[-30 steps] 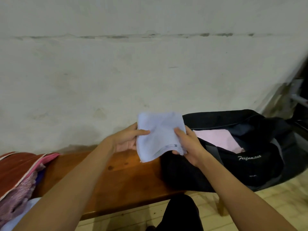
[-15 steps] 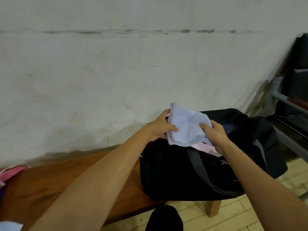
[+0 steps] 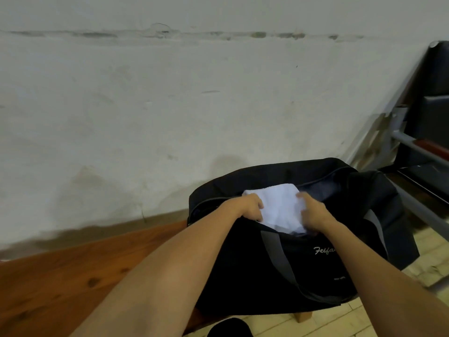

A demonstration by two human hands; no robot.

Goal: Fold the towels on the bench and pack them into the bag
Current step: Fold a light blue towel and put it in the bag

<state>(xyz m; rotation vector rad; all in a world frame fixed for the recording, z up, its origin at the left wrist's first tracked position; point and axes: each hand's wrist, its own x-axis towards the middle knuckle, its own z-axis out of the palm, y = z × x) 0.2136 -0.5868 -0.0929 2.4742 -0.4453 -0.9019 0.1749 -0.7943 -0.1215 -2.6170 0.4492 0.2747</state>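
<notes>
Over at the 3 o'clock end of the bench (image 3: 73,276), a folded pale towel (image 3: 279,210) is being tucked into the open black bag (image 3: 243,263), gripped by the left hand (image 3: 247,206) and right hand (image 3: 313,211), so this one's nearly packed, though any remaining towels can't be seen.

Soft pale terry cloth is seen in the towel (image 3: 279,207), matt black fabric in the bag (image 3: 255,268), and glossy varnished wood in the tabletop (image 3: 73,276) at 8 o'clock.
</notes>
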